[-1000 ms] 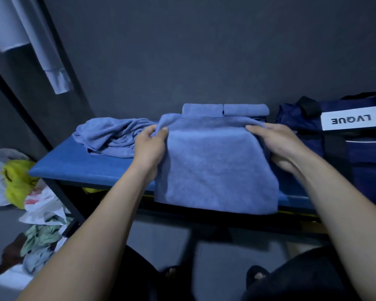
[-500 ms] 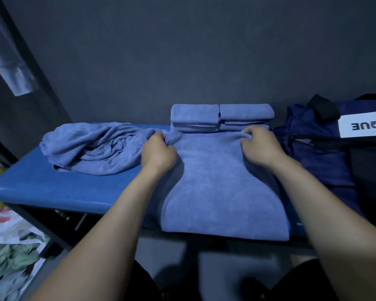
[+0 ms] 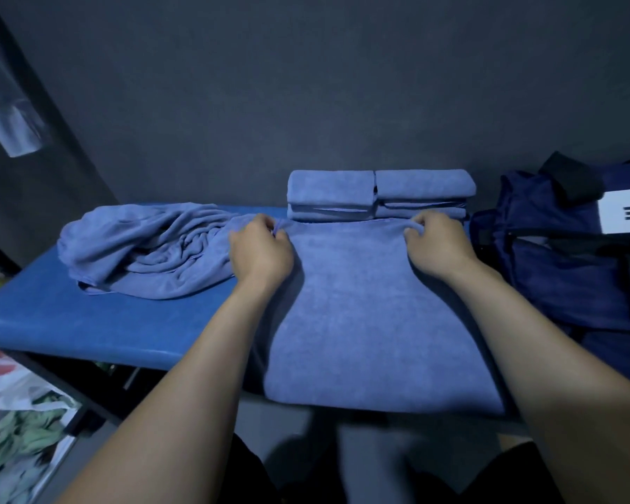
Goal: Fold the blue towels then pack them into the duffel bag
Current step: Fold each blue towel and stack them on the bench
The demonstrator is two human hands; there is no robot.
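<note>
A blue towel lies flat on the blue bench, its near end hanging over the front edge. My left hand pinches its far left corner and my right hand pinches its far right corner. Just behind that far edge, two stacks of folded blue towels stand side by side against the wall. A crumpled heap of unfolded blue towels lies to the left. The navy duffel bag with a white label sits at the right end of the bench.
A dark wall rises right behind the bench. On the floor at the lower left lie plastic bags and clothes. A pale garment hangs at the upper left.
Both hands have lowered the held towel from upright in front of me onto the bench and spread its far edge just before the folded stacks.
</note>
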